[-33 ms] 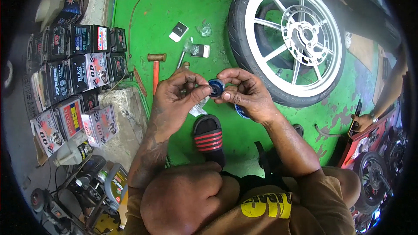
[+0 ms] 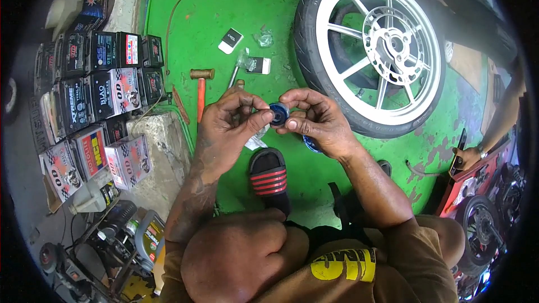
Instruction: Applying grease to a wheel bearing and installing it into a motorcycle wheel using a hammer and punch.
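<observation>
Between my two hands is a small round blue part (image 2: 279,114), with a raised rim and a darker centre. Its exact kind cannot be made out. My left hand (image 2: 233,123) pinches its left edge between thumb and fingertips. From the other side, the thumb and fingers of my right hand (image 2: 317,120) grip its right edge. A second blue item (image 2: 310,144) shows just below my right hand, which partly hides it. Under my left hand, a crumpled clear plastic wrapper (image 2: 256,140) lies on the green floor.
A motorcycle wheel (image 2: 337,59) with white spokes lies at the far right. Ahead are an orange-handled hammer (image 2: 201,92) and small boxes (image 2: 231,41). Stacked batteries (image 2: 72,104) stand at left. Another person's hand (image 2: 467,157) holds a dark flat object at right.
</observation>
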Action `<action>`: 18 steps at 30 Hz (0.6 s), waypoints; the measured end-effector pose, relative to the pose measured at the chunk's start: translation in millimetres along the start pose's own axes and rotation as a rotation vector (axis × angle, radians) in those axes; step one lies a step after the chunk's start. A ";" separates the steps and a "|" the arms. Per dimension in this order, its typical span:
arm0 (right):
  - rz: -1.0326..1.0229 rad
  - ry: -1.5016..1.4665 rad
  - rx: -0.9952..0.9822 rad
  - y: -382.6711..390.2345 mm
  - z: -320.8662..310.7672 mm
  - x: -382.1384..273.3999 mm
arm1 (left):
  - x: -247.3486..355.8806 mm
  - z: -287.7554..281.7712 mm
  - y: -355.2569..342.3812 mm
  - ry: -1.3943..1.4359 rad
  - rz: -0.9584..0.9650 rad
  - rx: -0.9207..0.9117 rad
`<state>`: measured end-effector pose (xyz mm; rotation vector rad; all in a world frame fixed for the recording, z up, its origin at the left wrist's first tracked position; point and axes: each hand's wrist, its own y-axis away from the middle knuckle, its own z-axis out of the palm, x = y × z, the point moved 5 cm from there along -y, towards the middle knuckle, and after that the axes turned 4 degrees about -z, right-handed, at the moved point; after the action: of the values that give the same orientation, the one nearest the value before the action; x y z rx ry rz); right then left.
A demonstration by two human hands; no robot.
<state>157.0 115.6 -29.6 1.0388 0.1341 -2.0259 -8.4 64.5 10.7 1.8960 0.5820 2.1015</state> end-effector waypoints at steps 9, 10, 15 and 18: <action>-0.017 0.016 -0.013 0.0 -3.8 6.4 | 5.0 6.8 -1.4 -0.058 0.071 0.146; -0.031 -0.001 -0.007 -0.5 -3.9 5.9 | 1.9 7.5 -2.1 -0.057 -0.002 0.092; -0.033 -0.013 0.052 -1.1 -0.3 3.4 | -4.8 4.4 -1.3 -0.105 -0.009 0.080; 0.006 0.060 0.076 -1.7 2.1 2.6 | -6.6 1.3 -1.3 -0.099 0.037 0.099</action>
<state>153.6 114.2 -30.5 1.1467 0.0864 -2.0083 -6.4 62.9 4.4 2.0666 0.6439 2.0217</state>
